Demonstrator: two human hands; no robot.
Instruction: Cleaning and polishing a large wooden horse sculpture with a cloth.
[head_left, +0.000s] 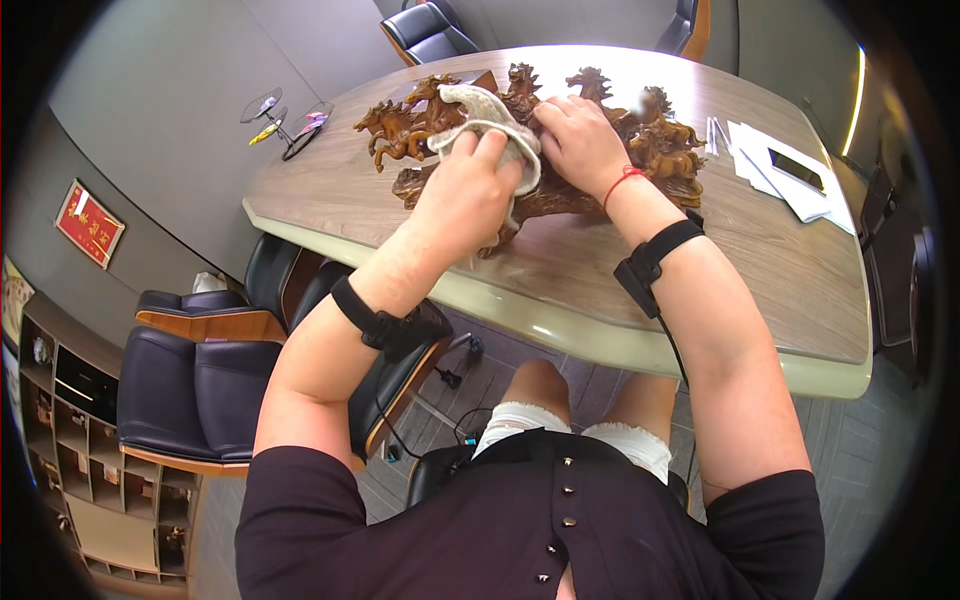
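Observation:
A glossy brown carved sculpture of several galloping horses (577, 196) stands on the table in front of me. My left hand (474, 184) grips a crumpled grey-beige cloth (484, 112) against its left-middle part, covering some of the carving. The cloth hangs below my fingers towards the base. My right hand (581, 139), with a red cord at the wrist, curls its fingers onto the middle of the sculpture beside a horse head (520, 84). Its fingertips are partly hidden. More horses rear up on the left (391, 129) and right (664, 146) of my hands.
The wood-grain table (330, 202) has a pale rounded edge. White papers (757, 172) and a dark phone (796, 169) lie at the right. A wire stand (289, 135) with colourful small items is at the far left. Black chairs (202, 390) crowd my left side; a cable trails from my right armband (645, 270).

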